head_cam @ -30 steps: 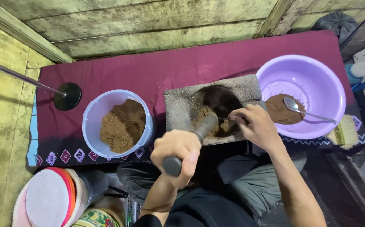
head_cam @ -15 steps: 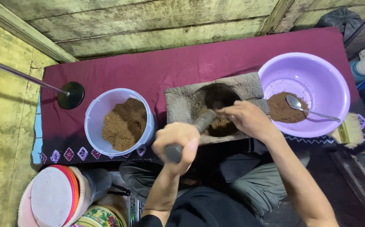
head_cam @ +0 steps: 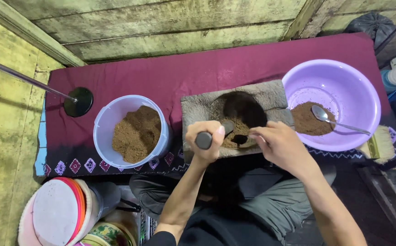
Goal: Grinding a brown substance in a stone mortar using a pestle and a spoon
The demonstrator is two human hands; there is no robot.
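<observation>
The left hand [head_cam: 205, 139] is wrapped in a fist around the dark, rounded handle of a stone pestle [head_cam: 216, 134], whose lower end slants down into the hollow of a grey, roughly square stone mortar [head_cam: 238, 116]. Brown ground powder [head_cam: 235, 134] lies in that hollow, heaped toward the near side. The right hand [head_cam: 277, 145] rests at the mortar's near right edge, its fingers [head_cam: 255, 132] drawn together and reaching into the powder just beside the pestle's tip (whether they pinch any of it cannot be told).

The mortar sits on a maroon cloth [head_cam: 170, 75] with a patterned border, between two vessels. To its left stands a pale blue plastic bucket [head_cam: 130, 131] holding more brown powder. To its right is a wide lilac plastic basin [head_cam: 332, 102] with a small mound of the same powder and a metal spoon [head_cam: 337, 119] lying across it. A black round disc on a thin metal rod [head_cam: 78, 101] rests on the cloth's far left. Stacked coloured lids [head_cam: 56, 213] sit at the lower left.
</observation>
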